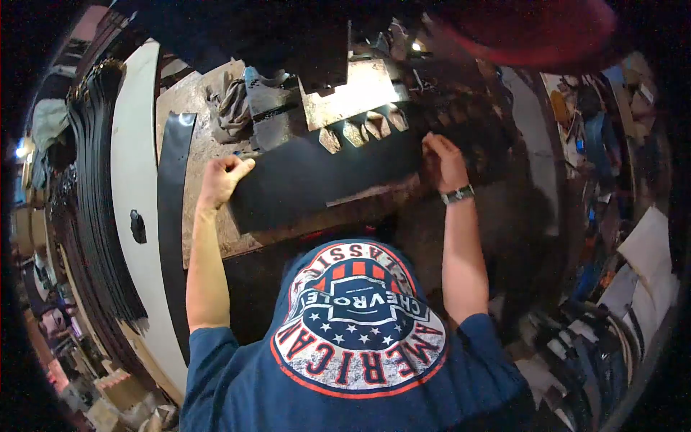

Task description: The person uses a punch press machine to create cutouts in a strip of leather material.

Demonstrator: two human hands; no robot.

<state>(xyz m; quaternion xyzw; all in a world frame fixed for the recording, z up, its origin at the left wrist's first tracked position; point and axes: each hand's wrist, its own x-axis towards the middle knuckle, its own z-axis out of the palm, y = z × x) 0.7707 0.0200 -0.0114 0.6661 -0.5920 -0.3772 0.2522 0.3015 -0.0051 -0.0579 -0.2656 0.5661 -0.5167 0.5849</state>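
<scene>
A wide black sheet [309, 176], of leather or a similar material, lies across the work surface in front of me. My left hand [224, 180] is closed on its left end, thumb on top and fingers curled under. On the right side, my right hand [445, 164], with a watch [458, 194] on the wrist, is bent with fingers together at the dark sheet; its thumb and grip are partly hidden. Beyond the sheet a brightly lit plate [338, 108] sits under a dark machine part [288, 36]. Several pale pointed shapes [354, 135] line the plate's near edge.
Left of the board [205, 144] runs a black strip [173, 180]. A crumpled grey cloth [229, 108] lies near the machine. Long black strips [97, 194] hang at far left beside a white panel [133, 158]. Stacked sheets [633, 281] fill the right side.
</scene>
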